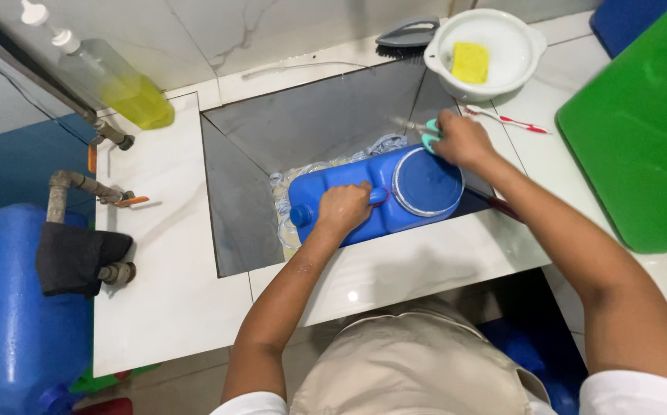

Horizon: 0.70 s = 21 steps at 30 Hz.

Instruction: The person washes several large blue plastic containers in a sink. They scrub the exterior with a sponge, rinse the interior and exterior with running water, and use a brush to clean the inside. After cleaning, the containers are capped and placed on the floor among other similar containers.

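A blue plastic jerrycan [349, 188] lies on its side in a grey sink [302, 123], over several clear round items at the bottom. A round cut outline shows on the can's upper face [428, 183]. My left hand [342, 209] grips the can by its handle near the spout end. My right hand [462, 141] holds scissors with teal handles [428, 137], the blades pointing left above the can's far edge.
A white bowl [514, 54] holding a yellow sponge [470, 62] stands behind the sink, next to a grey brush [408, 34]. A soap bottle with yellow liquid [122, 84] hangs at left. A green board [640, 131], a red-and-white toothbrush [514, 121], pipes [80, 184] and a blue drum [3, 307] surround the counter.
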### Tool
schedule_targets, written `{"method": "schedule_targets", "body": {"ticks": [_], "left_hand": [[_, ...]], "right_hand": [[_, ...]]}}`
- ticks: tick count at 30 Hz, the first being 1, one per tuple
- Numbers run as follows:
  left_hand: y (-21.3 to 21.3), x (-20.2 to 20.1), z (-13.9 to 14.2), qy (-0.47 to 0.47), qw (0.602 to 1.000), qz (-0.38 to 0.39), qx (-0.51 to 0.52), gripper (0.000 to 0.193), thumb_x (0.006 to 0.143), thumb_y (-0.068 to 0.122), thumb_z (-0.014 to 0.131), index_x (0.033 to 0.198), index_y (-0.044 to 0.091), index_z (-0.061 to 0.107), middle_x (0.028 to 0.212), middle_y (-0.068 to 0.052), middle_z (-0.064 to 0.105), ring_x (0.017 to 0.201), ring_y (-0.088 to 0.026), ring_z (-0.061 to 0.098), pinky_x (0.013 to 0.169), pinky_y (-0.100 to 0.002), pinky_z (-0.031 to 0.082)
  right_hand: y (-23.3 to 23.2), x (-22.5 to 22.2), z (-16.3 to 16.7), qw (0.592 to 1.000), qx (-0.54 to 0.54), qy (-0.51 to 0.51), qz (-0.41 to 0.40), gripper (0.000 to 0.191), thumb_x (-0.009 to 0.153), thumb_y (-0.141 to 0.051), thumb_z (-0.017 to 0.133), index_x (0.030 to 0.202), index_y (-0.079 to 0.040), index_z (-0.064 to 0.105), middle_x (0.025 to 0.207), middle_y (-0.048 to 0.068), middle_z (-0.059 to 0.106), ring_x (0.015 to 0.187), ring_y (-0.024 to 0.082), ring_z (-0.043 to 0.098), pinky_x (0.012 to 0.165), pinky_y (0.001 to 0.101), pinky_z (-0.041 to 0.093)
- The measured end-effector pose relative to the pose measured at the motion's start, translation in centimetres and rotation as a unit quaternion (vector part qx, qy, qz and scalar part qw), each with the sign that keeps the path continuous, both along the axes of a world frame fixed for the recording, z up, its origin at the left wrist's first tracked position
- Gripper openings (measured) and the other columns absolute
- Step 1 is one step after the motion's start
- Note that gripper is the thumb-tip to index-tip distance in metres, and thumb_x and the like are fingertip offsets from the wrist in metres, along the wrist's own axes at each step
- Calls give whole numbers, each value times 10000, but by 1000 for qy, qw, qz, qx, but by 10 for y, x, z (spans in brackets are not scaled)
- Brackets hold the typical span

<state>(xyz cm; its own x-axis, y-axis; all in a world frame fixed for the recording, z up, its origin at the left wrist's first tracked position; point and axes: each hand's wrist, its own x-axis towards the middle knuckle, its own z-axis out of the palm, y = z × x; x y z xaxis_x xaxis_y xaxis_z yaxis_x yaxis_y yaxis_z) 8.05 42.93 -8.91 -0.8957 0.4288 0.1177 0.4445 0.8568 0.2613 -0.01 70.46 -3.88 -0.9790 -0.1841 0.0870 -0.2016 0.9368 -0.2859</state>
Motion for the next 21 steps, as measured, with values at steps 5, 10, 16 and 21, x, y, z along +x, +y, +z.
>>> {"method": "schedule_targets", "body": {"ticks": [5,10,16,21], "left_hand": [[6,0,2,30,999,-1,10,175,846,228,678,872,54,681,707,-187,714,639,-388,716,554,-512,567],[-17,-6,8,7,997,69,17,241,878,296,668,922,62,705,738,-224,716,682,-425,714,612,-543,571],[-81,-51,5,41,962,254,95,313,872,335,696,909,30,754,830,-294,710,809,-490,702,753,-590,562],[-104,-84,-3,-128,905,329,237,406,874,324,733,767,-68,749,721,-267,711,669,-379,714,679,-487,587]], "right_hand": [[25,-44,-22,983,-59,-151,-87,350,795,-339,795,874,-17,683,820,226,744,786,371,753,761,469,581],[59,-43,-55,991,-30,-37,-126,297,815,-305,797,920,-35,733,907,216,729,902,402,714,808,508,552],[41,-48,-62,989,-23,76,-126,427,869,-221,787,1120,31,549,889,290,696,825,490,678,730,574,524],[32,-50,-41,978,24,191,-77,279,995,-170,726,1090,22,547,894,268,693,777,460,684,668,558,529]]}}
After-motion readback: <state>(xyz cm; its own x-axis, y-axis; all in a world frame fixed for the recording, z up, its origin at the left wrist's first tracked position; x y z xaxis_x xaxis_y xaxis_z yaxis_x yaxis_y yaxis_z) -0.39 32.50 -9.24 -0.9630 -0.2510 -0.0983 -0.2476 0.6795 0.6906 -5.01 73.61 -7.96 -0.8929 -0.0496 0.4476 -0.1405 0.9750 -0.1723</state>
